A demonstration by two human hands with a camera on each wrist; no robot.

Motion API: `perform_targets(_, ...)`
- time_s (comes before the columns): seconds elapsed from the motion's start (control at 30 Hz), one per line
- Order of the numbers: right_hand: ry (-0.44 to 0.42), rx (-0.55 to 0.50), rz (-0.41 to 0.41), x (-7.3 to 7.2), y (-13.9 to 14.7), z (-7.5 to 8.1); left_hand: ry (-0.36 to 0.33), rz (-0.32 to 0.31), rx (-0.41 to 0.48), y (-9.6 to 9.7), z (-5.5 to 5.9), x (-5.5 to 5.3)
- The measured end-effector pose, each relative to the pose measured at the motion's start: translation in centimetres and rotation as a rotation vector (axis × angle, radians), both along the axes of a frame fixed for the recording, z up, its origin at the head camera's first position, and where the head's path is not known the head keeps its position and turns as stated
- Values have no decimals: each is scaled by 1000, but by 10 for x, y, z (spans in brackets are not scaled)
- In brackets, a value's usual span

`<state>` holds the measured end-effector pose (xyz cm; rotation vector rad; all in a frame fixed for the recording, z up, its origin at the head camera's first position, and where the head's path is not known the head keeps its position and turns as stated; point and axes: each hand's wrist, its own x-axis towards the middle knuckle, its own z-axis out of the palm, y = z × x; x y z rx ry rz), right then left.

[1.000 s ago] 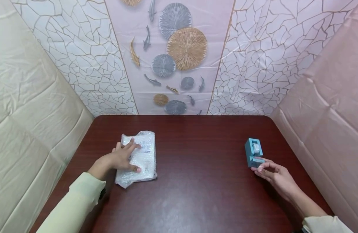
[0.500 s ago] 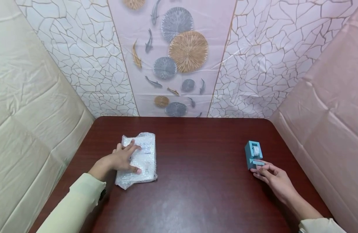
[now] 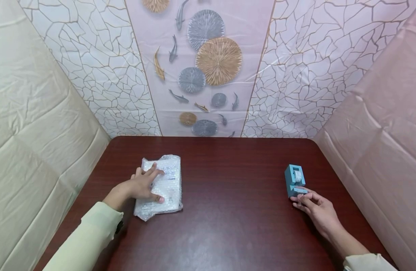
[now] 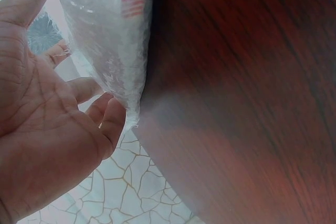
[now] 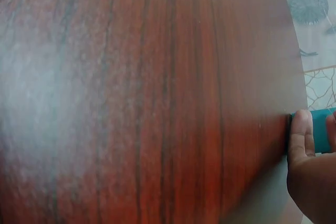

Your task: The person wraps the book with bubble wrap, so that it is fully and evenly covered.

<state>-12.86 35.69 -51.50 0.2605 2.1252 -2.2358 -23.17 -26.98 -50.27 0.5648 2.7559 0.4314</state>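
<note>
My left hand [image 3: 140, 187] rests with spread fingers on a flat white package in bubble wrap [image 3: 170, 184], at the left of the table. In the left wrist view, fingertips lie along the edge of the wrapped package [image 4: 105, 30], near a red mark. At the right stands a blue tape dispenser [image 3: 290, 180] with a small tape roll [image 3: 297, 176]. My right hand [image 3: 320, 210] is at its front end; thumb and forefinger pinch the tape there, while other fingers lie against the dispenser's near end. In the right wrist view the hand [image 5: 312, 177] partly hides the dispenser [image 5: 320, 139].
The dark red-brown wooden table [image 3: 221, 195] spans between both hands. Behind it hangs a patterned cloth wall [image 3: 201, 94]. Padded pale panels rise along the left side [image 3: 41, 124] and right side [image 3: 380, 124].
The right hand's thumb and forefinger have drawn in slightly at the dispenser's front end, and its forearm has shifted a little left. The left hand stays on the package. The head view has tilted slightly up.
</note>
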Motion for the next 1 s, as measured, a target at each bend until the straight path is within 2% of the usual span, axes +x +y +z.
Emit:
perform_targets(0.13,-6,-17,-25,1,-3,-1,4,-1,-3,0,0,0)
perform_targets(0.5,72,-63,-48,-1,-6,-5,3,5,-6,1,1,2)
perform_targets(0.77,57,-62,-42,-1,-5,-7,9,7,-11,1,0,2)
perform_targets(1.0,85,101,-26,2,-8,-14,-3,-5,-7,3,7,2)
